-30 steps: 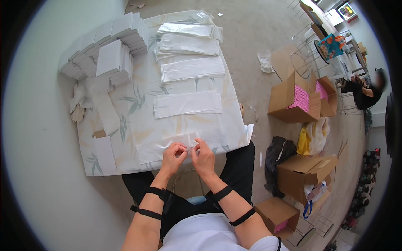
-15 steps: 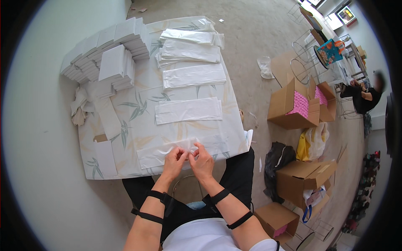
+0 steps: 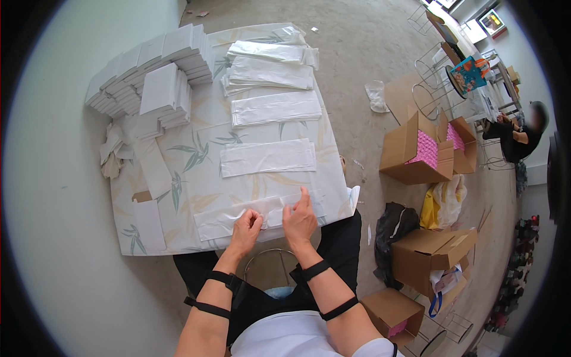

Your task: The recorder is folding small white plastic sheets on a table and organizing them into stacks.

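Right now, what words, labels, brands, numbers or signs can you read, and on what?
None readable.
Long, wrinkled white plastic-looking strip in front: no text visible.
Rectangular framed picture, upper right: too small.
Blue-and-orange patterned bag: too blurred.

One wide fisheye head view looks steeply down from near, above the six o'clock edge of the rectangular, white, leaf-patterned, cloth-covered table (image 3: pixel 199 132), facing twelve o'clock.
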Demonstrator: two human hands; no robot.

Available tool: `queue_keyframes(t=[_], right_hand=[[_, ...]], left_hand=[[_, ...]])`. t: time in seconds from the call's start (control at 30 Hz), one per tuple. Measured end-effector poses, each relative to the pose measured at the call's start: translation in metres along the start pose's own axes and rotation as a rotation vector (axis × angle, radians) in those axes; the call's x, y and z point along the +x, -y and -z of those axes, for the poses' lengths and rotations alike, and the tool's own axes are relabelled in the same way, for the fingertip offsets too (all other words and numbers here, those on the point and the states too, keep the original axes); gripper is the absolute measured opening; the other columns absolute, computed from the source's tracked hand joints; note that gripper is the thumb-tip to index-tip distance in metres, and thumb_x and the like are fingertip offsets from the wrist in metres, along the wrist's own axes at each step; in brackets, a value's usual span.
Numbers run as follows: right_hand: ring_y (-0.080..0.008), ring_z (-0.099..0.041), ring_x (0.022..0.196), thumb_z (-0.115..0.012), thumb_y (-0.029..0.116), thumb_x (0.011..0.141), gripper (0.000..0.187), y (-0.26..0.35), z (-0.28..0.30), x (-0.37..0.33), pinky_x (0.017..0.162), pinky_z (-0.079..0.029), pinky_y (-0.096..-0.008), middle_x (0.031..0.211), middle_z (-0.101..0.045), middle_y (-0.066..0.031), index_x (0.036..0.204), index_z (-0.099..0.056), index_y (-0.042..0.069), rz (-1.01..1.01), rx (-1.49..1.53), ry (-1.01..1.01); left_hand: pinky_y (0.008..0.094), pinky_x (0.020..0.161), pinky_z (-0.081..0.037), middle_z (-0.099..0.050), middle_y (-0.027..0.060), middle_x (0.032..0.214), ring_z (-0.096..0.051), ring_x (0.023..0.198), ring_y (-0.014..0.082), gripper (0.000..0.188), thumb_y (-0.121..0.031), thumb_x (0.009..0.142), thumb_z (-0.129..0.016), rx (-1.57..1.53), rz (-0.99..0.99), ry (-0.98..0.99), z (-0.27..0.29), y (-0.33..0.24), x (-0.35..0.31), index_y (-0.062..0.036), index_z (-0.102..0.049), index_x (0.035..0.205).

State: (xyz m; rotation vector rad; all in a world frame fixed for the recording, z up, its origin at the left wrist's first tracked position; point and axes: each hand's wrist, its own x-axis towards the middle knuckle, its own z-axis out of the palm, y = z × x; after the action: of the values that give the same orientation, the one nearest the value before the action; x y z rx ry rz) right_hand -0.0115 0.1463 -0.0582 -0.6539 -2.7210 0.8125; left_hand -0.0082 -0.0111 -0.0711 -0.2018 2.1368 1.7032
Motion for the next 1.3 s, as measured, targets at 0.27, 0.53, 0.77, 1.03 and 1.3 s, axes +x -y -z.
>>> queue_keyframes(t=[0.27,0.53,0.77,1.03,1.3], right_hand=[[-0.0183,-0.071,0.084,-0.049,-0.005,0.09,0.024,0.005,-0.008,-0.011,0.075,-0.058,-0.0272,0.097,-0.07,-0.0132,0.111,-0.061,-0.007,-0.245,0.635,0.452],[-0.0192,-0.072,0.077,-0.054,0.0,0.086,0.021,-0.004,-0.015,-0.004,0.071,-0.057,-0.0305,0.087,-0.072,-0.0136,0.103,-0.065,-0.005,-0.323,0.588,0.446],[-0.0128,-0.069,0.071,-0.062,0.003,0.086,0.018,0.0,0.024,0.013,0.061,-0.054,-0.0261,0.087,-0.072,-0.0092,0.103,-0.065,-0.002,-0.129,0.526,0.365],[-0.0202,-0.065,0.068,-0.061,0.0,0.084,0.019,-0.044,0.049,0.017,0.06,-0.052,-0.0309,0.092,-0.069,-0.0127,0.102,-0.066,0.0,0.119,0.347,0.307],[-0.0219,-0.066,0.069,-0.062,0.001,0.085,0.019,-0.056,0.041,0.004,0.061,-0.052,-0.0311,0.091,-0.069,-0.0124,0.103,-0.065,0.0,0.072,0.405,0.315]], left_hand=[[0.0253,0.062,-0.044,-0.055,-0.0002,0.074,-0.05,0.069,0.007,0.019,-0.019,0.096,-0.057,-0.02,0.053,0.043,0.011,0.004,0.002,-0.0019,-0.057,0.086],[0.0274,0.073,-0.052,-0.063,0.0005,0.088,-0.061,0.079,0.0106,0.011,-0.019,0.096,-0.057,-0.589,0.114,-0.252,0.137,0.017,-0.055,-0.0085,-0.062,0.095],[0.0388,0.095,-0.046,-0.056,0.0176,0.122,-0.055,0.11,0.0297,0.05,-0.023,0.087,-0.067,0.697,-0.046,-0.889,0.188,0.026,-0.091,-0.0021,-0.049,0.129],[0.0437,0.12,-0.016,-0.021,0.017,0.157,-0.02,0.146,0.033,0.102,-0.026,0.074,-0.08,0.963,-0.368,0.044,0.09,-0.028,-0.032,0.0025,-0.018,0.15],[0.0424,0.121,-0.012,-0.013,0.0167,0.16,-0.012,0.148,0.0307,0.088,-0.037,0.087,-0.066,1.202,-0.377,0.169,0.106,-0.001,-0.03,0.0025,-0.018,0.15]])
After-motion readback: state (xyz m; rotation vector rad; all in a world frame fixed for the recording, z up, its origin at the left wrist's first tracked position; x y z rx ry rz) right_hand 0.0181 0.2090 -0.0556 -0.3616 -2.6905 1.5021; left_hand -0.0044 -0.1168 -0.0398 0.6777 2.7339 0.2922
